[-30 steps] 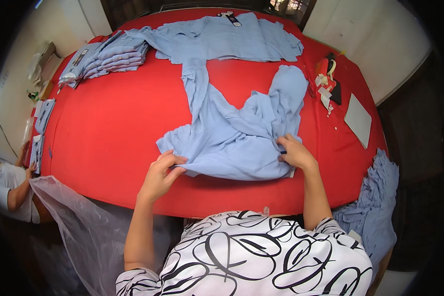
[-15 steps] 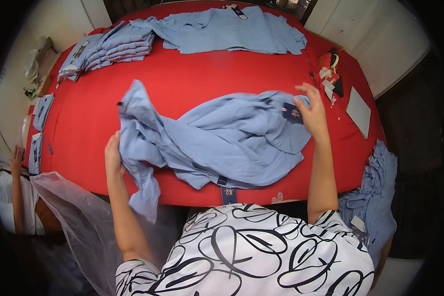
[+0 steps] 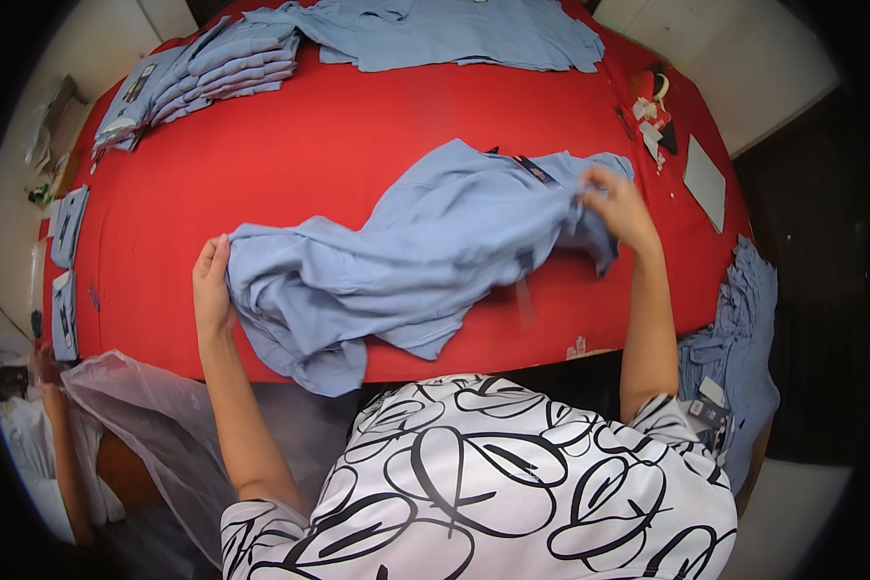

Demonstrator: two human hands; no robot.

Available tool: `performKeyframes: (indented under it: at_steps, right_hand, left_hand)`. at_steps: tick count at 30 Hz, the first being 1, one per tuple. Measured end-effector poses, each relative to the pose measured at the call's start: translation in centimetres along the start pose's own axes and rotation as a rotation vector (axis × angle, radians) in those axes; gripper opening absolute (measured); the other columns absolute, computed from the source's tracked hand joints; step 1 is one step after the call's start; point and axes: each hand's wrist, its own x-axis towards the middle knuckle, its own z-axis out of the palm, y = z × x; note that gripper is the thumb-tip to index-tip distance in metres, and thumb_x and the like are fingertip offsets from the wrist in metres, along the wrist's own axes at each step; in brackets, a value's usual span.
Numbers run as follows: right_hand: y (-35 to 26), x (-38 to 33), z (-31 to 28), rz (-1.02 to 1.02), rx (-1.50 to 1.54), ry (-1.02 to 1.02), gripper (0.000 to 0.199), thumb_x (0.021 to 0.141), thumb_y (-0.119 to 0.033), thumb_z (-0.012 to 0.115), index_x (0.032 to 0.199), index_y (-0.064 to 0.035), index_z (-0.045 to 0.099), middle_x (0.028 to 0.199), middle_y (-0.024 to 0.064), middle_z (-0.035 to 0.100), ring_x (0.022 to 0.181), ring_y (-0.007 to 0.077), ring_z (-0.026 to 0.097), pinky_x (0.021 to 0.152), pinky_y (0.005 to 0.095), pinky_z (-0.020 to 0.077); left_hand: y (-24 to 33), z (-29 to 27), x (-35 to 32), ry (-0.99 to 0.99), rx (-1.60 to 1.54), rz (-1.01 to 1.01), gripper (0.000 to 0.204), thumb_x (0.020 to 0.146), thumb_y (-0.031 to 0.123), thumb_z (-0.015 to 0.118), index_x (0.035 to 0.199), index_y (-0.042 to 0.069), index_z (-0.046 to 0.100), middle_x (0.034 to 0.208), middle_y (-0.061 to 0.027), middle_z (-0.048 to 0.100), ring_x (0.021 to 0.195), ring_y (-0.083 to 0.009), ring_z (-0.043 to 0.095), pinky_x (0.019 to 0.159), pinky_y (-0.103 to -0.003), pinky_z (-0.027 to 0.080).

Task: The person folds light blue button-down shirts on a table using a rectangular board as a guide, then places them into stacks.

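loosely bunched, a light-blue garment stretches above the near part of a red table, its long axis slanting from lower left to upper right, a dark tag at its far edge, lettering too small to read. the left hand pinches one end; the right hand, blurred, has fingertips closed on the other. the cloth peak seen at left half a second earlier is gone.

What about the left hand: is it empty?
No, the left hand grips the light-blue garment by its end on the person's left.
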Motion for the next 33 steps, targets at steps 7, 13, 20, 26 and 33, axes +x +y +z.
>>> performKeyframes:
  at_steps: [7,13,20,26,33]
  right_hand:
    - [-1.6,-0.7,1.6,0.009,-0.334,0.441,0.038,0.085,-0.025,0.07,0.118,-0.0073,0.063,0.12,0.0168,0.061,0.117,0.0338,0.053,0.096,0.0403,0.0436]
    - [5.0,-7.3,7.2,0.552,0.266,0.323,0.035,0.086,-0.022,0.069,0.112,-0.0004,0.062,0.088,0.0102,0.066,0.079,0.0192,0.062,0.071,0.0326,0.0504]
    - [4.0,-1.2,15.2,0.125,-0.461,0.4,0.032,0.086,-0.03,0.07,0.104,-0.0046,0.065,0.092,0.0093,0.065,0.081,0.0319,0.062,0.075,0.0385,0.0481]
    - [-0.5,7.7,7.8,0.018,-0.157,0.631,0.023,0.088,-0.022,0.067,0.094,0.0,0.067,0.1,0.0184,0.065,0.095,0.0357,0.061,0.083,0.0394,0.0467]
    - [-10.1,-8.7,-2.5,-0.22,0.502,0.5,0.022,0.092,-0.019,0.065,0.09,0.0023,0.062,0.091,0.0058,0.065,0.083,0.0097,0.056,0.08,0.0263,0.0445]
  left_hand:
    - [-3.5,1.2,0.4,0.137,0.778,0.219,0.04,0.096,0.03,0.06,0.12,-0.002,0.058,0.107,-0.0125,0.062,0.101,-0.0221,0.058,0.089,-0.035,0.046]
    - [-6.0,3.0,-5.4,0.081,1.251,0.535,0.052,0.085,0.028,0.072,0.129,0.005,0.056,0.126,-0.0165,0.053,0.115,-0.0353,0.048,0.101,-0.045,0.036]
    - [-8.2,6.9,-0.5,-0.164,1.276,0.584,0.04,0.084,0.018,0.069,0.123,0.01,0.065,0.129,-0.0121,0.054,0.112,-0.0339,0.049,0.099,-0.044,0.037]
    - [1.6,6.2,8.7,-0.35,1.048,0.418,0.022,0.087,0.014,0.065,0.102,0.0,0.071,0.125,-0.0096,0.061,0.101,-0.0324,0.061,0.087,-0.036,0.049]
    - [17.1,4.9,-8.5,-0.603,0.771,0.509,0.021,0.079,0.009,0.062,0.093,-0.006,0.067,0.092,-0.0165,0.068,0.08,-0.0254,0.066,0.077,-0.035,0.052]
